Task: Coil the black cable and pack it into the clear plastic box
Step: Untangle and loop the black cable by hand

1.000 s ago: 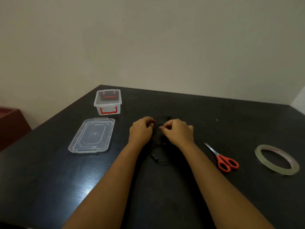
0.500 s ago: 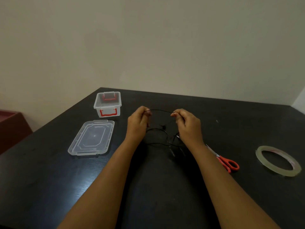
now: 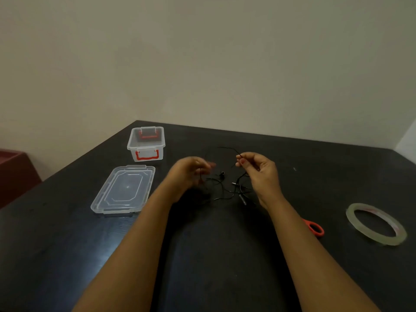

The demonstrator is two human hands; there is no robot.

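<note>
A thin black cable (image 3: 221, 192) lies in loose, tangled loops on the dark table between my two hands, with small plugs near its right side. My right hand (image 3: 258, 171) is raised and pinches one strand of it between thumb and finger. My left hand (image 3: 191, 171) is blurred, its fingers curled near another strand; its grip is unclear. The clear plastic box (image 3: 146, 144) with red latches stands open at the back left. Its clear lid (image 3: 123, 190) lies flat in front of it.
Red-handled scissors (image 3: 315, 228) lie to the right, partly hidden by my right forearm. A roll of clear tape (image 3: 376, 224) sits further right. The dark table (image 3: 225, 255) ends at a wall behind and drops off at the left edge.
My hands rose from the table with the cable, stretched a strand between them, then moved further apart. The cable now hangs in looser loops, and my left hand is in motion.
</note>
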